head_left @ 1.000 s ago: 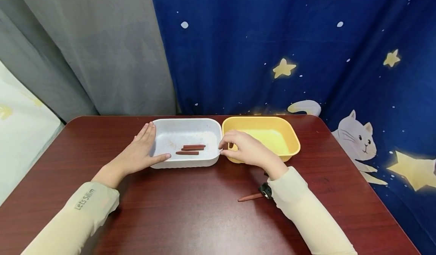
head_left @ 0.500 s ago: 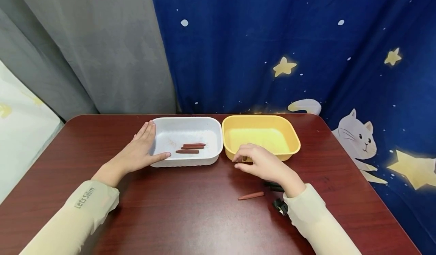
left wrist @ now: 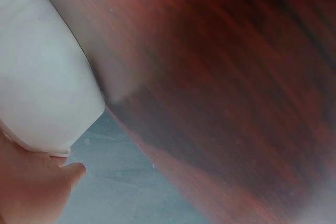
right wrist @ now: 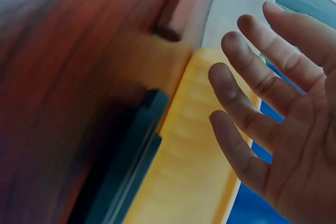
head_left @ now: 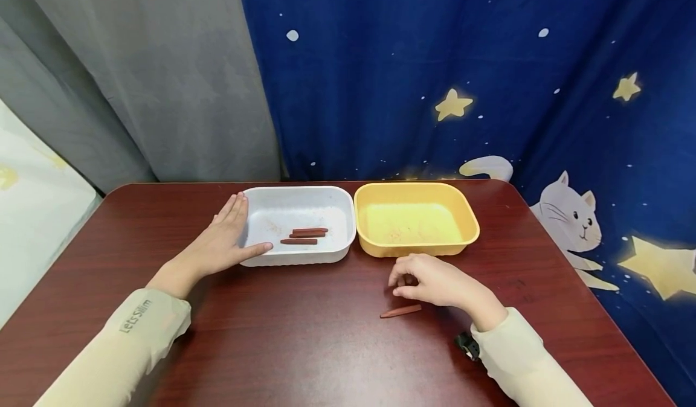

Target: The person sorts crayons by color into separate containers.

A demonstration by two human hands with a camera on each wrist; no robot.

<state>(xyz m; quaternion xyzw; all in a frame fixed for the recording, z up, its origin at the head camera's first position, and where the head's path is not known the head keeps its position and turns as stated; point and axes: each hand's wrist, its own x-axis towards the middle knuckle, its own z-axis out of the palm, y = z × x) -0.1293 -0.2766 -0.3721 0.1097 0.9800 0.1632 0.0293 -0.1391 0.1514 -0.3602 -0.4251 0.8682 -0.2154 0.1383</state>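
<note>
The fingers of the right hand [head_left: 435,282] are loose and hold nothing — a brown stick [head_left: 401,311] and two dark green sticks [right wrist: 123,156] lie nearby on the table [head_left: 304,346]. The left hand [head_left: 217,247] has straight fingers touching the white tub [head_left: 299,258] — three brown sticks [head_left: 308,235] lie inside. A yellow tub [head_left: 410,249] sits beside it.

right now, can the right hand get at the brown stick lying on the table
Probably yes: the right hand looks empty and hovers close to the brown stick, with nothing visible blocking the way. The dark sticks lie apart from it.
</note>
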